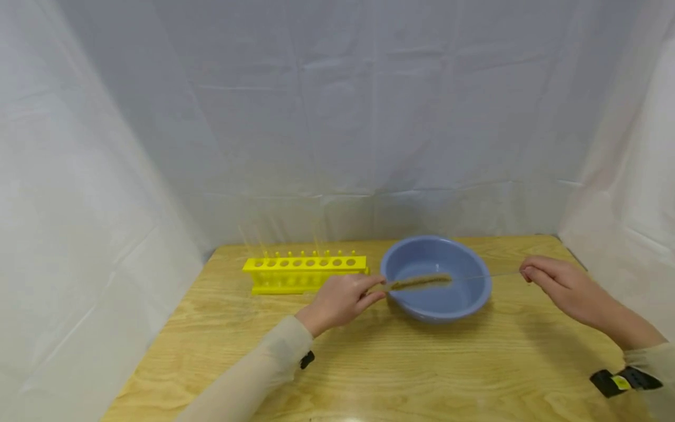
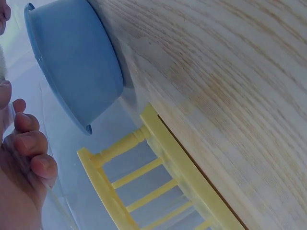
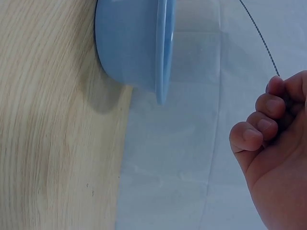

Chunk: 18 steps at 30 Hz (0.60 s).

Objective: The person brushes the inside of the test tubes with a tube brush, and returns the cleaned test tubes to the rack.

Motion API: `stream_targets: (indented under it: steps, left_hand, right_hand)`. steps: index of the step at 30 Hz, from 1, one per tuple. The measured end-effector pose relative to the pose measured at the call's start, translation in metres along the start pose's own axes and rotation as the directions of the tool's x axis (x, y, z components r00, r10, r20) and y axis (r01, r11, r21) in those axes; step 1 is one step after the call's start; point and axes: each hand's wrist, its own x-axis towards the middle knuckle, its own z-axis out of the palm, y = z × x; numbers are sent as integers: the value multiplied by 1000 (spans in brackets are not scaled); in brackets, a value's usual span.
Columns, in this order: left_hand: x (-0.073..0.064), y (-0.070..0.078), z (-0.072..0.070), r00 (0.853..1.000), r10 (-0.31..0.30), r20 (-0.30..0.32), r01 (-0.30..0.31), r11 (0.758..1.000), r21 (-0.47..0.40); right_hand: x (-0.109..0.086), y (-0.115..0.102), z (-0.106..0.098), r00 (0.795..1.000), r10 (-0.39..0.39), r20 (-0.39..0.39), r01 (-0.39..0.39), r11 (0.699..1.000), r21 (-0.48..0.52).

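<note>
My left hand [image 1: 343, 298] grips a clear test tube [image 2: 61, 207], its fingers curled round the glass. A test tube brush with tan bristles [image 1: 422, 282] spans the space over the blue basin [image 1: 435, 310]. The bristles' left end is right at my left fingertips; I cannot tell how much of the brush sits inside the tube. On the other side, my right hand [image 1: 566, 290] holds the far end of the brush's thin twisted wire handle [image 3: 261, 38], fingers curled tightly. Both hands are raised above the table, one on each side of the basin.
A yellow test tube rack [image 1: 279, 290] stands left of the basin, with several clear tubes rising from its back part. The wooden table [image 1: 401, 375] carries everything. White sheeting [image 1: 337, 117] hangs behind it and at both sides.
</note>
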Motion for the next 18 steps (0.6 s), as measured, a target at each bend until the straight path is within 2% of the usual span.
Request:
stream_targets:
  steps: [5, 8, 18]
  left_hand:
    - [-5, -7, 1, 998, -55, 12, 56, 998, -20]
    - [-7, -11, 2, 998, -66, 1, 66, 998, -8]
    - [9, -5, 4, 998, -68, -8, 69, 990, 124]
  right_hand:
    - [-9, 11, -14, 994, 105, -40, -106, 994, -37]
    - [-16, 19, -20, 986, 154, -69, -157, 986, -51]
    - [-23, 28, -13, 977, 197, -80, -204, 973, -106]
